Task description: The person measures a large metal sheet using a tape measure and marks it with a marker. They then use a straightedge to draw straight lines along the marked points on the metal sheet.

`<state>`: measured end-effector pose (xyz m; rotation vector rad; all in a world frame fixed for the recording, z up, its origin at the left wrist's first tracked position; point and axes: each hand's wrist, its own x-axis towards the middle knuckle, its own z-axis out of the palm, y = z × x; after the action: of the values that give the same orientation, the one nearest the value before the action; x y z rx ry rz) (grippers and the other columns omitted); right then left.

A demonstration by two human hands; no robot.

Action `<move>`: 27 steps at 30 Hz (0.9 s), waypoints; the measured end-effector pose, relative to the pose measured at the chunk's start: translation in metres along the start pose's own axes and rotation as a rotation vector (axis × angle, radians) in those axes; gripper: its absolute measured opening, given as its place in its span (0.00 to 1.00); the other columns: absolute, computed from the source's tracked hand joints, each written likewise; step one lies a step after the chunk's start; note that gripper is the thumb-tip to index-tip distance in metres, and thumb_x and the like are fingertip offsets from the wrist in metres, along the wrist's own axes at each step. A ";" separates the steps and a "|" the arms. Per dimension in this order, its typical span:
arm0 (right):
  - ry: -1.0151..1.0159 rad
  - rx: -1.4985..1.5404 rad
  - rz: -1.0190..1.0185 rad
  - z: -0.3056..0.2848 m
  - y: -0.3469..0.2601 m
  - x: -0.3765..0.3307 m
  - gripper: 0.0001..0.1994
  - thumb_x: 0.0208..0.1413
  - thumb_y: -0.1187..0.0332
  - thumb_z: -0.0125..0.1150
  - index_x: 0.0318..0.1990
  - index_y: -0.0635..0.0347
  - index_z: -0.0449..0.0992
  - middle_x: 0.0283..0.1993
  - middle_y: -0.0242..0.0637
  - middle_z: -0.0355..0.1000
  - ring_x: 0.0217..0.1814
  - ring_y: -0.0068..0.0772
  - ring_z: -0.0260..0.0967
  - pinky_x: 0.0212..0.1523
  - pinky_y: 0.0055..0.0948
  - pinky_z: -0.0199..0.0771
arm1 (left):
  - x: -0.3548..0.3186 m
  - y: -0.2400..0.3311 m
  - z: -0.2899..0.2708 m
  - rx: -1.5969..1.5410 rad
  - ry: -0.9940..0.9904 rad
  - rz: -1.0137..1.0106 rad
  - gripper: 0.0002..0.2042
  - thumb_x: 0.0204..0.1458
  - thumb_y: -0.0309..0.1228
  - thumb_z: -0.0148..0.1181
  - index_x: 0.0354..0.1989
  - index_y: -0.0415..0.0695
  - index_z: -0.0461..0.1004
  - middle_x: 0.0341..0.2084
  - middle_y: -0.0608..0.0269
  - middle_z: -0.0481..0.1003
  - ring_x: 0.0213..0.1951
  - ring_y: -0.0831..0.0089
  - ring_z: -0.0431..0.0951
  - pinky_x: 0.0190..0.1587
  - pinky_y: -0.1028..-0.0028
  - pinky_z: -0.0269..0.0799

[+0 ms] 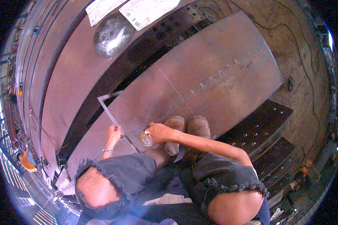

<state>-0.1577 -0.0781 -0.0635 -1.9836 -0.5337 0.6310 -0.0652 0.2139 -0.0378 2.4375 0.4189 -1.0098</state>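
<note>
I crouch on a large brown steel plate (pixel 169 86), my shoes side by side on it. My left hand (pixel 113 135) is closed on the long arm of an L-shaped steel square (pixel 109 114). The square's corner and short arm reach over the plate's far left edge. Close to the right of it, my right hand (pixel 159 132) grips a round yellow tape measure (pixel 146 139) just above the plate. I cannot make out any tape drawn out from its case. A straight thin line and a row of zigzag chalk marks (pixel 214 78) run over the plate.
Beyond a dark gap lies another steel surface, bearing a shiny round disc (pixel 113 35) and white paper sheets (pixel 148 11). Dark beams with rows of holes (pixel 263 122) lie at right. A cable (pixel 308 75) trails over the right floor. A person in orange (pixel 27 162) is far left.
</note>
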 end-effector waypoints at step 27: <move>1.068 0.232 0.122 -0.183 -0.062 -0.057 0.12 0.61 0.64 0.66 0.37 0.65 0.76 0.34 0.49 0.71 0.36 0.52 0.71 0.38 0.42 0.72 | -0.072 0.447 0.007 -0.807 0.277 1.092 0.11 0.68 0.39 0.54 0.36 0.47 0.66 0.20 0.74 0.64 0.21 0.84 0.62 0.23 0.78 0.57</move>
<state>-0.0933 -0.2049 0.0792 -1.8225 0.3049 -0.3264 0.0785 -0.1744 0.1445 1.6188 -0.3665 0.0105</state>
